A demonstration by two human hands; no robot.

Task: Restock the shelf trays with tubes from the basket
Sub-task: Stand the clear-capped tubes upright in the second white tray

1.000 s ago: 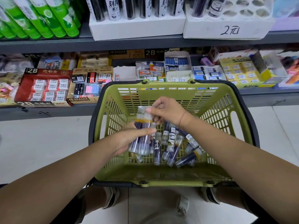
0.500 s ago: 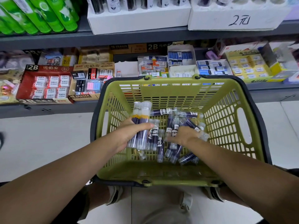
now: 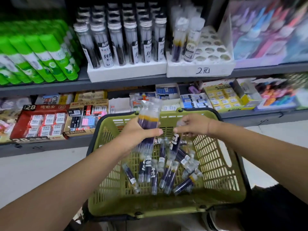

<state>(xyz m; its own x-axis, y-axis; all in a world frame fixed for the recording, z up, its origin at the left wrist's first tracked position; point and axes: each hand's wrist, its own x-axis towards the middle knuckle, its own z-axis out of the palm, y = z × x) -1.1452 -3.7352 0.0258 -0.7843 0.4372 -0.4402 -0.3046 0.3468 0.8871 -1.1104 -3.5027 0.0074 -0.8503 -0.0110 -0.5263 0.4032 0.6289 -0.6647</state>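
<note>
Our left hand (image 3: 138,133) grips a bundle of tubes (image 3: 148,117) at mid-length; our right hand (image 3: 195,125) pinches a single tube (image 3: 175,142) just beside it. Loose tubes (image 3: 168,175) lie below both hands in the basket (image 3: 216,164). We judge them light, stiff and slick: best held round the body.

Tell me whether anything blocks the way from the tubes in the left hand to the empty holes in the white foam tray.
Nothing visible does. The clear purple-filled tubes in the left hand have open air up to the white foam tray's empty holes.
</note>
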